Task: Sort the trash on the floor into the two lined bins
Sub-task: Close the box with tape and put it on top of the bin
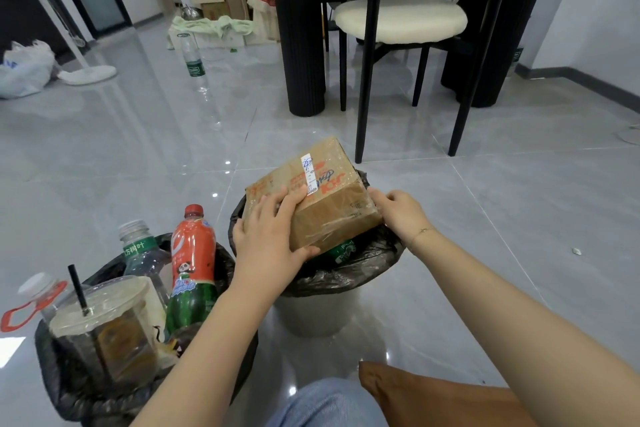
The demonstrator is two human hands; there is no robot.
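Nearest the camera: bent knee in blue denim and a brown cushion-like shape at the bottom edge; both forearms reaching forward over them.
Left hand: fingers spread flat over the near left corner of the cardboard box, thumb tucked under its lower edge; gripping, not just resting.
Right hand: fingers curled round the box's right end, bracing it from the opposite side.
Box position: tilted, perched across the rim of the far bin, above the black liner; not yet down inside. Something with a green label visible under it in the bin.
Box handling: stiff corrugated card, wrapped in glossy clear tape, so probably slick under the palms; likely light if empty, but impossible to tell contents. Wider than an easy fit for the opening; best held at opposite ends, as now, and tipped in corner first.
Risk: jamming on the rim or dragging the liner down.
Near bin: packed with a red-capped bottle, a clear bottle, a lidded cup with straw.
Still on the floor: a clear bottle standing well away, a small scrap to the right.
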